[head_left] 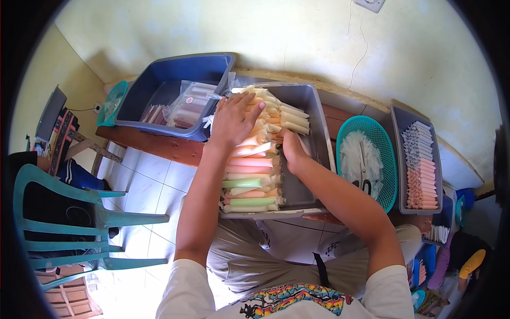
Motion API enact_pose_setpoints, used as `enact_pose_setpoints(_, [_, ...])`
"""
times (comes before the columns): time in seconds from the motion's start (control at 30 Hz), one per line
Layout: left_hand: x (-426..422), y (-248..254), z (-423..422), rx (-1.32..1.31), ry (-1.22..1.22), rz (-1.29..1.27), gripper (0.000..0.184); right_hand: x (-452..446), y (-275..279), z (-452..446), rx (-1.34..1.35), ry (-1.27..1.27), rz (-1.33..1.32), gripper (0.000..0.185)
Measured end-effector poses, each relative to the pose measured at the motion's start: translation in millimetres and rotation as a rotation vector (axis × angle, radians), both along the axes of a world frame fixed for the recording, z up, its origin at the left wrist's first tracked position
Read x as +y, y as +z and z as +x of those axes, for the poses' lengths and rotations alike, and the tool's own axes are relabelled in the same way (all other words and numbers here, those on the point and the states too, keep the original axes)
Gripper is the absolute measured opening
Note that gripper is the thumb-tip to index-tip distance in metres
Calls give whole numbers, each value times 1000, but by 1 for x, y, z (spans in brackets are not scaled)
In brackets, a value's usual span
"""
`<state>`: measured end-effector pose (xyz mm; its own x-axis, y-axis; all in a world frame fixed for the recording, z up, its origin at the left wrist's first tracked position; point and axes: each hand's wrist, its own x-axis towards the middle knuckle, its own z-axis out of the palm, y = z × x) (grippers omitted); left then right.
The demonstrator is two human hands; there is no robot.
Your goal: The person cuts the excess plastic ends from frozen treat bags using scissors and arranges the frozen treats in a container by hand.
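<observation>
A grey tub (325, 139) in front of me holds stacked ice pops (249, 169) in clear plastic tubes, pale yellow and orange at the back, pink and green at the front. My left hand (237, 116) lies on top of the stack at its left side, fingers stretched out and thumb apart. Against the stack's right side is my right hand (293, 150), low inside the tub. Its fingertips are hidden by the tubes, so I cannot tell whether it grips any.
A blue tub (175, 66) with bagged brownish tubes stands left. To the right are a turquoise basket (392, 159) with plastic bags and scissors (363, 167), and a grey tub (399, 127) of packed tubes. A green chair (69, 231) stands lower left. Other people are partly visible at both sides.
</observation>
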<state>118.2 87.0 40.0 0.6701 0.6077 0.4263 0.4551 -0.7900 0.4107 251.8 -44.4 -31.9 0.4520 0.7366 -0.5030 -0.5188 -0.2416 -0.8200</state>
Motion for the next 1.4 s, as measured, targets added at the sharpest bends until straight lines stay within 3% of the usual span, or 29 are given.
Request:
enact_pose_setpoints(0.23, [-2,2,-2,-19,-5,20,56,7,-35,9,-286,108,-64,52])
enact_pose_setpoints(0.33, [0,0,0,-2,6,46,52,4,-27,6,-422,133,-95,52])
enact_pose_setpoints(0.43, [1,1,1,-13,16,25,49,-9,15,-6,-365,101,-103,46])
enact_pose_setpoints(0.57, [3,0,0,-15,25,85,46,-3,-4,-3,-474,142,-155,52])
enact_pose_setpoints(0.77, [7,-3,-1,-16,19,98,44,5,-31,1,-381,185,-187,51])
enact_pose_setpoints(0.83, [7,-3,-1,-6,17,102,44,10,-46,0,-59,41,56,50])
enact_pose_setpoints(1.07, [6,-9,-2,-24,-22,88,42,11,-14,-1,28,-8,182,49])
enact_pose_setpoints(1.13, [3,-7,-1,-9,5,103,43,26,-44,16,-229,45,206,68])
enact_pose_setpoints(1.27, [3,-1,1,28,-13,44,51,38,-27,23,-81,-13,220,84])
enact_pose_setpoints(1.4, [5,-3,1,47,-24,40,52,51,-43,31,-344,20,52,93])
